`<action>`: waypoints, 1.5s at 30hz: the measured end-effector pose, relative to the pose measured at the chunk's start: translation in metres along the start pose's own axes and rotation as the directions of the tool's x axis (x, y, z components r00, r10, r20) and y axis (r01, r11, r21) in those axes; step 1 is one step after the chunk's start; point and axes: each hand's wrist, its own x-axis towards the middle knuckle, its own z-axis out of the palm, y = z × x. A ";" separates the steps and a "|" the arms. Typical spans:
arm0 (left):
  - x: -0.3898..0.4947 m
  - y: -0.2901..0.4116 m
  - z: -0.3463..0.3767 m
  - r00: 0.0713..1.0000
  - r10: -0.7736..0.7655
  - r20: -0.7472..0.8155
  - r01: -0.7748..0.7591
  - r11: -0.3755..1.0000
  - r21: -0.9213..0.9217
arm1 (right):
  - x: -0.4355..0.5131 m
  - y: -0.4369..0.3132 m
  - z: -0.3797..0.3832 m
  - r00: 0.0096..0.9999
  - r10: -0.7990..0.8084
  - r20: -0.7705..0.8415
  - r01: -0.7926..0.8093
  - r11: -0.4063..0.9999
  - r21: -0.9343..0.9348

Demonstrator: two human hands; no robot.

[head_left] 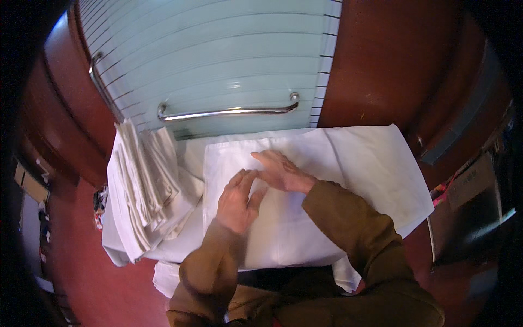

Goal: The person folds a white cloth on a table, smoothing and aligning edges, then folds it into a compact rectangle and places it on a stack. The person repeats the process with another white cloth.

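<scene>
A white cloth (294, 229) lies spread flat over a table draped in white. Over its upper left part are both of my hands, close together, with fingertips near each other. My left hand (238, 201) has its fingers bent and thumb apart, with nothing seen in it. My right hand (282, 171) is stretched out flat to the left, just beyond the left one, also holding nothing visible. Whether either palm touches the cloth cannot be told. A stack of folded white cloths (139, 196) leans in a fan at the table's left end.
Behind the table stands a glass door with a metal handle (229, 113). Dark red wooden panels (367, 65) flank it. A cardboard box (470, 184) is at the right, and small items lie on the red floor (94, 278) left of the table.
</scene>
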 end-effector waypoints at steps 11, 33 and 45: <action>0.021 -0.093 0.058 1.000 -0.019 -0.012 0.022 0.880 0.475 | -0.041 0.049 -0.008 0.997 -0.003 -0.077 -0.005 0.994 -0.107; 0.024 -0.105 0.050 0.994 -0.082 -0.067 0.106 0.827 0.552 | -0.068 0.108 -0.060 0.896 0.411 -0.167 -0.443 0.833 -0.331; 0.025 -0.102 0.046 0.994 -0.094 -0.050 0.106 0.837 0.537 | -0.085 0.092 -0.053 0.968 0.248 -0.048 -0.250 0.914 -0.318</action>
